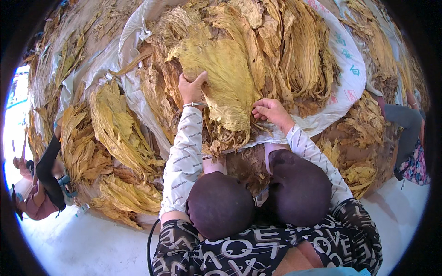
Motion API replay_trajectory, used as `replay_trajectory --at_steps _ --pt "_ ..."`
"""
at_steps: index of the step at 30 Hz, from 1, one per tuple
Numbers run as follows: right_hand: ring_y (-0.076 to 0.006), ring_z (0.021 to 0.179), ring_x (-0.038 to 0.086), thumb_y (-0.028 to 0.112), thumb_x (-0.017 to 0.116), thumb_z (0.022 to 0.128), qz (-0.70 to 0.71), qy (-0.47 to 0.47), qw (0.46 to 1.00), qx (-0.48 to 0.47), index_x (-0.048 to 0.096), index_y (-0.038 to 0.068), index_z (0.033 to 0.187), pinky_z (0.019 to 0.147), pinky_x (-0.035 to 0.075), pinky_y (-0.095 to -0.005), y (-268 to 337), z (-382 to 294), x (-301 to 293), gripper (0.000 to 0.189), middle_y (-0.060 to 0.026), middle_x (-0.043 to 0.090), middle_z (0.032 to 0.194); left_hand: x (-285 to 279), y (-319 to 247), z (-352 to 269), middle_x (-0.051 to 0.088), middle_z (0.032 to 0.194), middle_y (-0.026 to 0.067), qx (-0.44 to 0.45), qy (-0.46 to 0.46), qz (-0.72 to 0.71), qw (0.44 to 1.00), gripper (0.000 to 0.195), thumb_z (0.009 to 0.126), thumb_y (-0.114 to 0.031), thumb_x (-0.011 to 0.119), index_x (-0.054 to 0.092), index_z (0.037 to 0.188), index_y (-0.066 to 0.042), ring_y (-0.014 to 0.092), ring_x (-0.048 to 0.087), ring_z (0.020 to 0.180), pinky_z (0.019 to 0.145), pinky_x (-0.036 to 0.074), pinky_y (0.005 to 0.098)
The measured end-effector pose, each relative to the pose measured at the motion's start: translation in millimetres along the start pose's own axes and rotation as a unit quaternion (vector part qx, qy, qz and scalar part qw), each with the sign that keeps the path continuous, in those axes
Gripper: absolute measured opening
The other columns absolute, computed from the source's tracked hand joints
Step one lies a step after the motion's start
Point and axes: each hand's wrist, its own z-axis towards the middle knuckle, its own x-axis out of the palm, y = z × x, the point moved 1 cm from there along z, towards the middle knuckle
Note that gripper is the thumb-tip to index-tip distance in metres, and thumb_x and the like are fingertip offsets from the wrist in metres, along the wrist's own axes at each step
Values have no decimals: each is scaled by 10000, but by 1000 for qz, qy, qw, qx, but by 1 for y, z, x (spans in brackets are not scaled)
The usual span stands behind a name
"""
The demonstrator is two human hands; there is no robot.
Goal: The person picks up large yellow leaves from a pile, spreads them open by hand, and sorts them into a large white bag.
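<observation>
A broad yellow dried leaf [221, 69], apparently tobacco, lies uppermost on a heap of brown and golden leaves in front of me. My left hand [192, 90] is at its left edge, thumb on the upper side and the other fingers partly hidden by the leaf. Close by the leaf's lower right edge is my right hand [272, 112], its fingers curled together; whether they pinch a stem is unclear. Crumpled stem ends [228, 139] gather at the bottom of the leaf. Beneath the heap spreads a white woven sack [348, 82] bearing printed characters.
More leaf bundles [117, 127] lie to the left, with loose leaves [359, 172] at the right. My knees [221, 205] are drawn up before the heap. One person [38, 196] sits at the far left; another person's dark-clad leg [402, 127] shows at right. Pale floor [96, 248] lies behind.
</observation>
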Motion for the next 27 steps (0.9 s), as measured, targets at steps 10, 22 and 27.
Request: replay_trajectory --at_steps 10,22,27 --pt "-102 732 613 128 511 885 60 -32 997 -31 569 0 1042 639 459 -197 1 0 -8 211 -65 637 889 11 -61 -13 612 877 93 366 -7 332 869 185 703 -69 694 617 852 7 213 570 669 603 445 282" --pt "-159 1045 508 216 624 827 164 -6 974 -157 442 6 1240 899 394 -288 25 5 4 498 -89 531 1167 1 -98 -22 626 1007 76 -51 146 -398 904 230 853 -50 530 554 1081 -60 208 596 940 853 471 386" --pt "-170 1105 473 171 652 797 237 129 958 -97 419 22 1254 918 389 -300 29 7 25 534 -75 501 1213 12 -61 -18 608 1053 89 -55 102 -415 903 212 861 -81 532 568 1063 -30 197 571 994 898 446 338"
